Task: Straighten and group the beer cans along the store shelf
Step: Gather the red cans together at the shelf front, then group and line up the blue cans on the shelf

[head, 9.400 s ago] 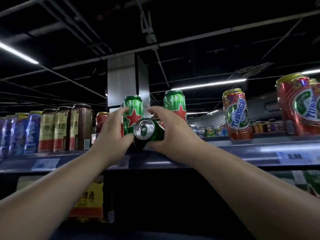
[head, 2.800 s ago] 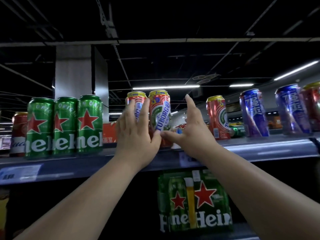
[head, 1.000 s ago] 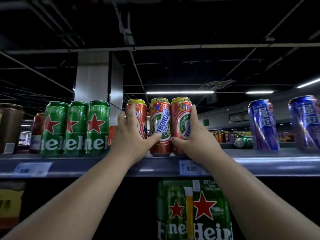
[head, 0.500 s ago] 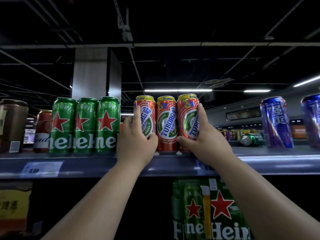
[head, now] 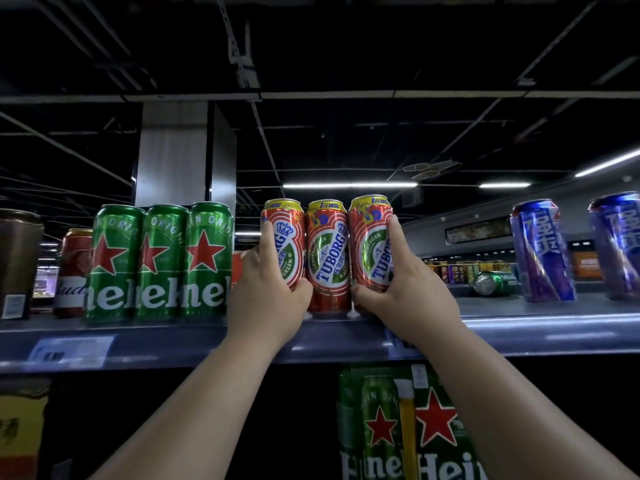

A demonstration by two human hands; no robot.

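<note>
Three red Tuborg cans stand upright side by side on the grey shelf (head: 519, 330). My left hand (head: 266, 292) grips the left Tuborg can (head: 287, 233), and my right hand (head: 401, 289) grips the right Tuborg can (head: 369, 237). The middle Tuborg can (head: 327, 258) stands between them, touching both. To the left, three green Heineken cans (head: 162, 261) stand in a tight row. A gap separates the two groups.
A red Budweiser can (head: 71, 271) and a brown can (head: 17, 261) stand further left. Two blue cans (head: 543, 251) lean at the right, with a green can (head: 495, 282) lying on its side behind them. A Heineken pack (head: 408, 427) sits below the shelf.
The third Tuborg can has joined the other two, and both hands have closed round the outer cans. The group now reads slightly further right in the view.
</note>
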